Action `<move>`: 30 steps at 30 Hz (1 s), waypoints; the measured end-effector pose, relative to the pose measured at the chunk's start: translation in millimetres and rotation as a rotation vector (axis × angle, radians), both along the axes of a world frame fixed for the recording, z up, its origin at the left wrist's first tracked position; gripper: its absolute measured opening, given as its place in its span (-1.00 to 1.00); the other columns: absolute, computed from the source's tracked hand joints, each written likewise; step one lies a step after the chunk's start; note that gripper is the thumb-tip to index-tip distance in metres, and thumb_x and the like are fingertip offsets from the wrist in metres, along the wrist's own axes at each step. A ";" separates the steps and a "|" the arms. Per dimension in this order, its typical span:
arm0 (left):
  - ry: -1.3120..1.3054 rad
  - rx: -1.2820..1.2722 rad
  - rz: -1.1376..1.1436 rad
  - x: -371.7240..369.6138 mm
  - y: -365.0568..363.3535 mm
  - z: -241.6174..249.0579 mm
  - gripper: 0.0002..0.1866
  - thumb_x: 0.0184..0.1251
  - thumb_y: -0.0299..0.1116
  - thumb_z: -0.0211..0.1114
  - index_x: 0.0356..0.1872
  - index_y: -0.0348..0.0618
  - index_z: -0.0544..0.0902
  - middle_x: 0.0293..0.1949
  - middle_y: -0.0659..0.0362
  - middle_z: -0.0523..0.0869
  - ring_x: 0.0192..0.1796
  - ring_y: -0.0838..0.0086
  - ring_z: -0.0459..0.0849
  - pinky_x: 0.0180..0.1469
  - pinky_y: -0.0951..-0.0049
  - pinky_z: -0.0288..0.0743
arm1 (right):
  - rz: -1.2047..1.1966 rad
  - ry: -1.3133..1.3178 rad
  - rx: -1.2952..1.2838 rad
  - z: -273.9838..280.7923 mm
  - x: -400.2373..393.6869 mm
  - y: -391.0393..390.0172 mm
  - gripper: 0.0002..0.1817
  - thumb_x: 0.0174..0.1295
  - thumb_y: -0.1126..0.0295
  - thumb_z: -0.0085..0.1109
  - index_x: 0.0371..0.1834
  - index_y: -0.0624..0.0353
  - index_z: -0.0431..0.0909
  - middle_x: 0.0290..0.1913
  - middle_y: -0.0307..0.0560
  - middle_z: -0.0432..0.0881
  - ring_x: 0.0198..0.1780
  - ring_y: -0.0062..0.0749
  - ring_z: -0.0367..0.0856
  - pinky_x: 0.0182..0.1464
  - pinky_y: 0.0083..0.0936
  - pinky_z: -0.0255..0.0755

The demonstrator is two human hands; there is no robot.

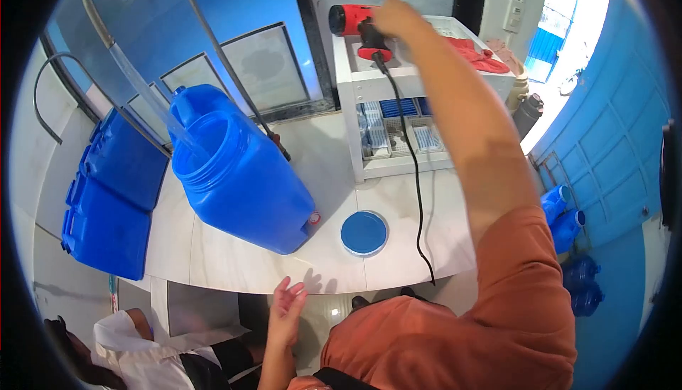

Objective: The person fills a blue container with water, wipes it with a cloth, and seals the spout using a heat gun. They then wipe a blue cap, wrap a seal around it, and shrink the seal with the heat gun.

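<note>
A red heat gun point(353, 24) is gripped by the right hand point(395, 17) on the far white shelf unit point(355, 77); the left hand point(287, 310) is held open and empty, near the counter edge. A blue lid point(364, 232) and open blue jerrycan point(238, 173) lie between.

Right arm: stretched far forward and up, bare forearm, orange sleeve at the shoulder.
Right hand point(398, 17): fingers curled down, closed around a grip.
Left hand point(286, 310): low, near the body, palm open, fingers spread and slightly bent, holding nothing.
Left forearm: bare, rising from below.
</note>
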State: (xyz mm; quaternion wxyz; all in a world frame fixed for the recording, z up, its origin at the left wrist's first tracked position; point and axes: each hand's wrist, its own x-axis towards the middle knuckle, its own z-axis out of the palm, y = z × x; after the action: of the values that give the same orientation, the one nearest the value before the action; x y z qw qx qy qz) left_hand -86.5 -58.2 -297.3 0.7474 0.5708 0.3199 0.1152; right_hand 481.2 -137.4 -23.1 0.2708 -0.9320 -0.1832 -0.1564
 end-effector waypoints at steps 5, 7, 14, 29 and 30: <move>-0.096 0.260 0.219 -11.6 48.8 38.6 -0.38 0.41 -0.34 0.37 0.43 -0.18 0.35 0.21 0.07 0.59 0.19 0.38 0.60 0.24 0.34 0.47 | 0.216 0.090 -0.774 -7.5 14.4 -113.6 -0.65 -0.03 0.22 0.35 -0.24 0.24 0.70 -0.18 0.12 0.75 -0.14 -0.12 0.73 -0.11 -0.25 0.56; -0.205 0.439 0.264 -5.3 81.3 64.6 -0.41 0.42 -0.31 0.37 0.39 -0.25 0.39 0.16 0.08 0.62 0.20 0.37 0.59 0.31 0.28 0.43 | 0.144 0.003 -0.576 -7.8 26.2 -142.3 -0.81 -0.02 0.38 0.31 -0.36 0.25 0.69 -0.34 0.14 0.73 -0.27 -0.13 0.71 -0.21 -0.24 0.53; -0.397 1.271 0.253 108.3 206.6 201.5 -0.71 0.51 -0.54 0.16 0.19 -0.26 0.56 0.06 0.09 0.68 0.15 0.44 0.64 0.28 0.43 0.44 | 0.454 -0.397 -0.269 22.8 -54.7 -131.9 -0.77 0.10 0.46 0.19 -0.15 0.19 0.62 -0.21 -0.08 0.71 -0.13 -0.24 0.71 -0.06 -0.41 0.54; -0.379 2.003 0.128 244.3 267.2 234.2 -0.59 0.12 -0.11 0.56 -0.56 -0.14 0.53 -0.47 0.10 0.66 -0.09 0.12 0.70 0.29 0.09 0.49 | 0.729 0.045 0.006 -215.0 -171.6 159.7 -0.73 0.40 0.36 0.05 0.13 0.01 0.57 -0.12 0.06 0.64 -0.03 -0.03 0.67 -0.02 -0.16 0.58; -0.385 1.997 0.121 247.2 270.0 232.0 -0.59 0.12 -0.11 0.56 -0.56 -0.14 0.53 -0.47 0.10 0.66 -0.09 0.12 0.70 0.29 0.09 0.49 | 0.721 0.050 0.003 -219.1 -170.6 163.1 -0.73 0.40 0.36 0.05 0.13 0.01 0.57 -0.12 0.06 0.64 -0.03 -0.03 0.67 -0.02 -0.16 0.58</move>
State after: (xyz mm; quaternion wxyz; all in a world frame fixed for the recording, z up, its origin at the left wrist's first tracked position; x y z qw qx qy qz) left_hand 160.7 211.8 -65.3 -0.0389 0.8885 -0.0199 0.4568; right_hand 310.6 25.8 -242.2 0.3145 -0.8105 -0.4934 -0.0285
